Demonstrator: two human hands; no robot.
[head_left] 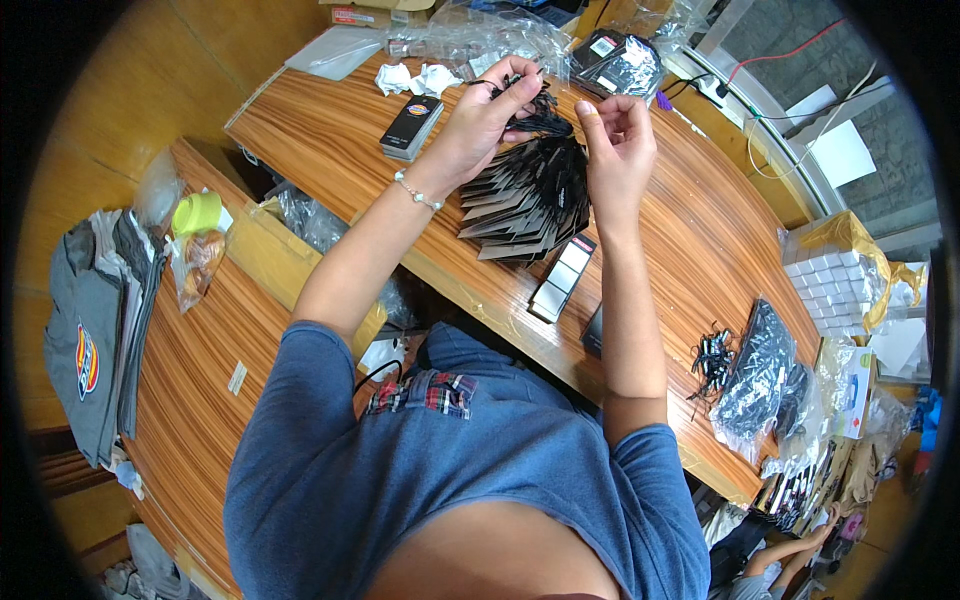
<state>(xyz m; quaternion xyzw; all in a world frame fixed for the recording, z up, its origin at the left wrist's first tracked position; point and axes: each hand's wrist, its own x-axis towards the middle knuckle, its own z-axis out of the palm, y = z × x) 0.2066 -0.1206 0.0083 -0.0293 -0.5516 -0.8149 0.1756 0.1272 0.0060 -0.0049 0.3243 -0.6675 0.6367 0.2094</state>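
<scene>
My left hand [485, 120] is closed around the black strings [540, 118] of a thick bunch of hang tags [525, 205]. The tags fan out below that hand over the wooden table, dark with paler edges. Just right of the bunch, my right hand [620, 155] is raised with thumb and fingertips curled together; anything between them is too small to make out. A stack of black tags [408, 128] lies left of the bunch, beside my left wrist. Nearer to me, a stack of tags with white labels [565, 278] rests by the table's front edge.
Crumpled white paper [415, 79] and clear plastic bags [480, 40] lie at the far side. At right are loose black strings [713, 362], a bag of black items [760, 360] and bundled white boxes [835, 285]. Folded grey garments [100, 330] sit left. Another person's arm [790, 550] shows lower right.
</scene>
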